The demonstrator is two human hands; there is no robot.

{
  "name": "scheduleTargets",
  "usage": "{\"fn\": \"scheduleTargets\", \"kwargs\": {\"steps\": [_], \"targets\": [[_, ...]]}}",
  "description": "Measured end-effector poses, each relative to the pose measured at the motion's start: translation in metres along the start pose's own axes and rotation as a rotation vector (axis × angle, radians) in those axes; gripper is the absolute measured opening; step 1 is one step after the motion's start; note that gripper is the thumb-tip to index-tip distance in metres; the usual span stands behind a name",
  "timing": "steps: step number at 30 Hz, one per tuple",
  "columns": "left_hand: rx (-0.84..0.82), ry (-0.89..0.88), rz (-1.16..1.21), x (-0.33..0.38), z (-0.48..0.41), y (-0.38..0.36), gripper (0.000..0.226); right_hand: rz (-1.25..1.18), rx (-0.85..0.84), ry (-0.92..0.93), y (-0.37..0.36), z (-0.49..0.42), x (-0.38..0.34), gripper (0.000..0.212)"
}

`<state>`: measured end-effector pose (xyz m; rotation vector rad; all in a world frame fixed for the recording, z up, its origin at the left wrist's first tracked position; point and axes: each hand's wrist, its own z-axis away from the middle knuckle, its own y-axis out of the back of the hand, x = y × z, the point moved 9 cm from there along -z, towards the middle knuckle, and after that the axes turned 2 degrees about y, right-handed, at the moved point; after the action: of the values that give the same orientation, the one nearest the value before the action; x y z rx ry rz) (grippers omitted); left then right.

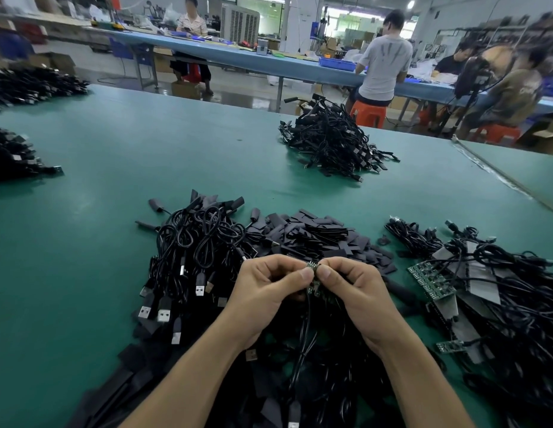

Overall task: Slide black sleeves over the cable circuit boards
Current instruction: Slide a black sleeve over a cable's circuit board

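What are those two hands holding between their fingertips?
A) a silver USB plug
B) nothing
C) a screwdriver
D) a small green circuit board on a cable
D: the left hand and right hand pinch a green circuit board with cable hanging below.

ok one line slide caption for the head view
Left hand and right hand pinch a cable's circuit board over piles of black sleeves on a green table.
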<state>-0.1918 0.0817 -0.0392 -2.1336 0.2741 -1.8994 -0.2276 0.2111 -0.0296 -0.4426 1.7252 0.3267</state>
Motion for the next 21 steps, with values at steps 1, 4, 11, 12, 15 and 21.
{"fn": "scheduleTargets", "kwargs": {"steps": [1, 4, 11, 12, 15, 21], "targets": [[0.0, -0.003, -0.001, 0.0, 0.0, 0.0, 0.007, -0.017, 0.013, 0.005, 0.001, 0.0, 0.0, 0.017], [0.004, -0.017, -0.019, 0.0, 0.0, -0.001, 0.006, -0.008, 0.081, 0.055, 0.005, 0.003, -0.005, 0.01], [0.04, -0.075, -0.013, 0.004, -0.001, 0.002, 0.006, 0.746, 0.386, 0.301, 0.011, 0.017, -0.044, 0.008], [0.028, -0.077, -0.012, 0.004, -0.002, 0.001, 0.007, 0.792, 0.382, 0.341, 0.007, 0.018, -0.048, 0.01], [0.001, -0.074, -0.004, 0.004, -0.001, -0.001, 0.009, 0.69, 0.307, 0.362, -0.002, 0.017, -0.048, 0.017], [-0.01, -0.035, -0.007, 0.001, -0.002, -0.003, 0.003, 0.267, 0.185, 0.243, -0.01, 0.008, -0.031, 0.016]]}}
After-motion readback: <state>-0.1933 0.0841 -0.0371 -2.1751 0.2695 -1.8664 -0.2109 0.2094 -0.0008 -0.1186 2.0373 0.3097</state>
